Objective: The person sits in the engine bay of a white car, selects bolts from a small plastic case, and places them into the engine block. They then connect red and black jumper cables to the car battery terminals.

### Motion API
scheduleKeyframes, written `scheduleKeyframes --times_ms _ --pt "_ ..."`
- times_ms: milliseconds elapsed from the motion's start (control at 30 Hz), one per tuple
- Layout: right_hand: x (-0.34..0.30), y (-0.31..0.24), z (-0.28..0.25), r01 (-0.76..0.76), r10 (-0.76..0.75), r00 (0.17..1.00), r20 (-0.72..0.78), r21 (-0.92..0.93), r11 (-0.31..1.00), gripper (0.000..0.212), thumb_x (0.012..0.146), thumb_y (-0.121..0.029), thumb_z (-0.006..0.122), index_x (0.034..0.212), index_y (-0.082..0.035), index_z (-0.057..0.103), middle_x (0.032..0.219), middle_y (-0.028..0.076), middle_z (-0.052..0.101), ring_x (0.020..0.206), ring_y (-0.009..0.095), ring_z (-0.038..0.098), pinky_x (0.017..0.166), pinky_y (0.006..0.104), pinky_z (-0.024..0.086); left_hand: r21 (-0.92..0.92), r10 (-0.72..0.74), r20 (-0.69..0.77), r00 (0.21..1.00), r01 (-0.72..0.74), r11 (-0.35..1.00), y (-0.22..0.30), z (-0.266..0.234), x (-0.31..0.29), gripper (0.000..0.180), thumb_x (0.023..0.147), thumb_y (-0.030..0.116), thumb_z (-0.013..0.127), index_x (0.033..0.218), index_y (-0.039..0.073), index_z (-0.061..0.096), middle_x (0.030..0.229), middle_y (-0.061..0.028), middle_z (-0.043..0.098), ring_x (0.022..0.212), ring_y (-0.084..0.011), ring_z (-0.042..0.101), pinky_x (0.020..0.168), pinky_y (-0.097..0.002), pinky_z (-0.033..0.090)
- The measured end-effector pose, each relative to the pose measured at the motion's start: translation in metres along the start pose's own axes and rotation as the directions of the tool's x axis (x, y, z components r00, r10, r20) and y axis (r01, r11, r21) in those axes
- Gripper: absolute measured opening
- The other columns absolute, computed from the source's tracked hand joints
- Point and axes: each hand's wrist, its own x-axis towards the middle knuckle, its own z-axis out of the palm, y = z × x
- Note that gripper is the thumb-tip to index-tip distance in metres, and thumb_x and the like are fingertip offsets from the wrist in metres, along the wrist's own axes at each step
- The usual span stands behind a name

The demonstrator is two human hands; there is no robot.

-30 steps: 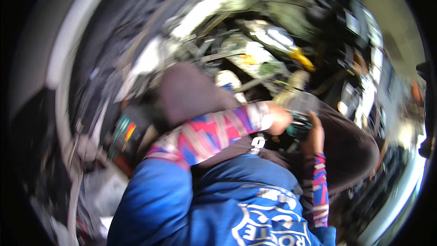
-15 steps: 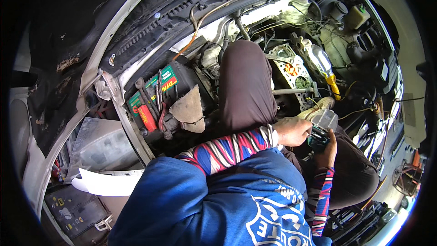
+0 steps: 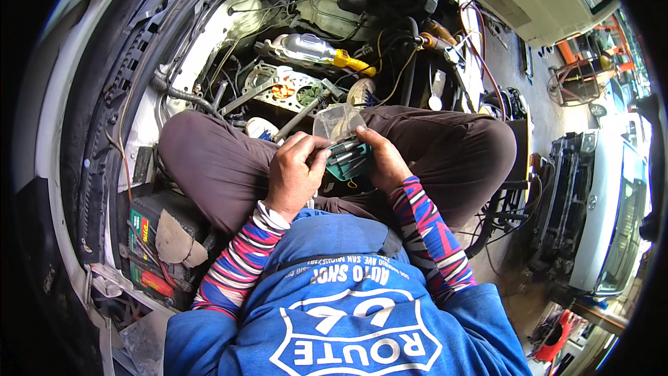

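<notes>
In my right hand [image 3: 386, 160] is a small green case [image 3: 339, 169], its fingers closed round the right side. Its clear lid [image 3: 334, 122] stands raised on the far side. Several dark and silver metal bits [image 3: 344, 147] lie in rows inside. At the case's left edge my left hand [image 3: 296, 174] has thumb and fingers pinched together; what lies between the tips is too small to make out. Both hands are above my lap, between my bent knees.
Beyond my knees an engine block [image 3: 282, 88] lies exposed, with a metal bar [image 3: 303, 117] across it and a yellow-handled work light [image 3: 306, 49] behind. A battery [image 3: 142, 217] carrying tools and a cardboard piece [image 3: 179, 240] sits at left. A white car [image 3: 612, 216] stands at right.
My view has swung to the right, so the engine bay now appears farther left. Both hands stay at the case, which now shows its row of bits more plainly.
</notes>
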Motion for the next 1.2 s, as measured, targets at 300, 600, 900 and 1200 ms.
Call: scheduleKeyframes --times_ms 300,600,900,1200 --pt "-0.003 -0.002 0.003 -0.001 0.001 0.998 0.062 -0.004 1.000 0.032 0.101 -0.033 0.061 0.117 -0.006 0.063 0.103 0.005 0.067 0.091 0.017 0.066 0.081 0.0346 0.054 0.152 0.154 0.014 0.988 -0.154 0.976 0.003 0.007 0.002 0.009 0.086 -0.004 0.073 0.095 -0.001 0.071 0.087 -0.0092 0.063 0.066 -0.0179 0.065 0.059 -0.0309 0.050" --pt "-0.001 -0.003 0.004 0.008 -0.028 0.991 0.132 0.152 0.988 0.027 0.103 -0.028 0.057 0.118 -0.005 0.062 0.104 0.007 0.069 0.090 0.020 0.069 0.084 0.0379 0.056 0.280 0.260 0.228 0.938 -0.319 0.905 0.018 0.011 0.001 0.011 0.078 0.003 0.078 0.088 0.004 0.073 0.085 -0.0082 0.065 0.084 -0.0288 0.065 0.075 -0.0406 0.049" --pt "0.004 0.002 0.006 0.047 -0.069 0.991 0.115 0.185 0.982 0.026 0.107 -0.023 0.051 0.123 -0.004 0.061 0.103 0.009 0.069 0.091 0.022 0.069 0.085 0.0384 0.057 0.411 0.279 0.259 0.925 -0.367 0.834 0.015 0.014 0.000 0.013 0.076 0.015 0.082 0.076 0.012 0.069 0.079 -0.0028 0.060 0.085 -0.0257 0.059 0.078 -0.0402 0.042" --pt "0.006 0.002 0.004 0.005 -0.026 0.994 0.104 0.202 0.979 0.028 0.107 -0.025 0.051 0.123 -0.005 0.061 0.105 0.009 0.070 0.093 0.022 0.069 0.085 0.0387 0.056 0.431 0.255 0.277 0.926 -0.357 0.829 0.017 0.011 -0.001 0.014 0.077 0.017 0.082 0.082 0.012 0.071 0.083 -0.0033 0.061 0.087 -0.0263 0.059 0.079 -0.0409 0.042"
